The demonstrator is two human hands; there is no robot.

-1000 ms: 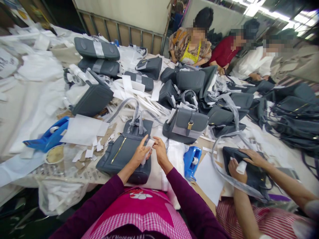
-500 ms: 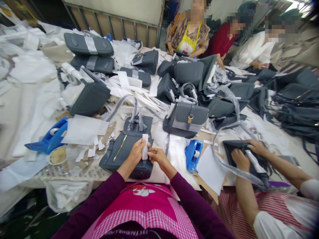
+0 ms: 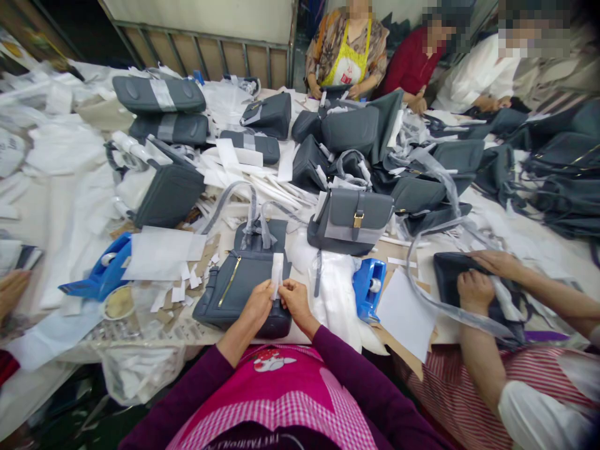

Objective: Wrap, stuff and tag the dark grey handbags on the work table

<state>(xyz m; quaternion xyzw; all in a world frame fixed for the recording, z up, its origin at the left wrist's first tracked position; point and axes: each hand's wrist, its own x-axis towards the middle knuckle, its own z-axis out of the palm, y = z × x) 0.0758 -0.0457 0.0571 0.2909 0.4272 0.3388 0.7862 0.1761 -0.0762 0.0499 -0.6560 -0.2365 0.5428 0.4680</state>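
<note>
A dark grey backpack (image 3: pixel 248 281) lies on the table in front of me, a gold zipper (image 3: pixel 229 281) slanting across its left side. Its handle and straps, wrapped in clear film, reach away from me. Over the bag's right part a narrow white strip (image 3: pixel 277 267) stands up, seemingly around a strap. My left hand (image 3: pixel 259 302) pinches the strip's lower left side, fingers closed. From the other side my right hand (image 3: pixel 296 301) is closed too, its thumb and fingertips at the strip's right edge. The strip's lower end is partly hidden by my fingers.
Blue tape dispensers stand left (image 3: pixel 100 269) and right (image 3: pixel 369 289) of the backpack. Behind it sits a buckled grey bag (image 3: pixel 351 219); more bags are piled farther back. A co-worker's hands (image 3: pixel 478 289) work on a bag at right; another hand (image 3: pixel 13 290) shows at far left.
My hands have drawn closer together at the strip, the right one now touching its edge. A person's hand has come into view at far left. The view has shifted slightly.
</note>
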